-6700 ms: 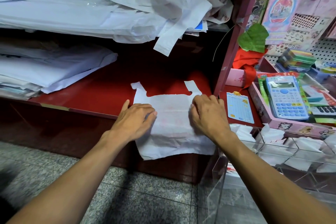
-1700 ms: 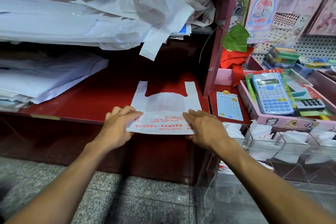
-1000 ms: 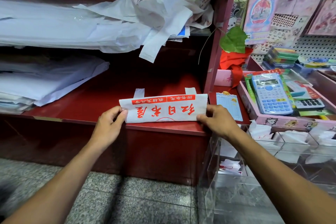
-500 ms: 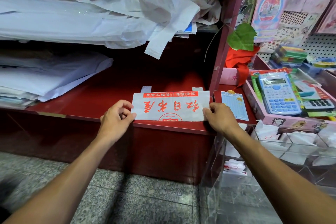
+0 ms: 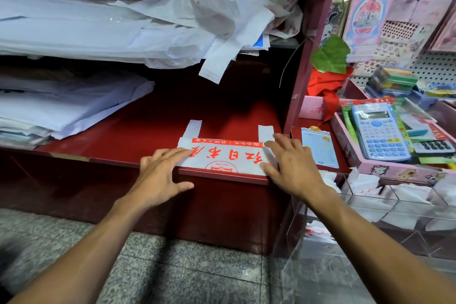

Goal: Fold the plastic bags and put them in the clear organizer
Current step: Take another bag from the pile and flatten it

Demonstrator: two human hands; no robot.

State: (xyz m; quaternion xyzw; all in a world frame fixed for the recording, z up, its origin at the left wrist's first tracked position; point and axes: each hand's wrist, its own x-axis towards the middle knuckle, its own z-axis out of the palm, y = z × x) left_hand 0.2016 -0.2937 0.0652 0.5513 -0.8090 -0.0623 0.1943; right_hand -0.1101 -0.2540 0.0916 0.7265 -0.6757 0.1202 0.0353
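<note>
A glossy dark-red wooden shelf (image 5: 153,128) carries a folded white plastic bag with red print (image 5: 223,155) at its front edge, and stacked white sheets (image 5: 61,103) left of that bag.

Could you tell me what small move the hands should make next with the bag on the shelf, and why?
Probably fold the bag across its width, left end over right. It lies as a long flat strip at the shelf edge, both handles sticking out behind, with the left hand and right hand flat on its ends. It still looks too long for the organizer compartments.
</note>
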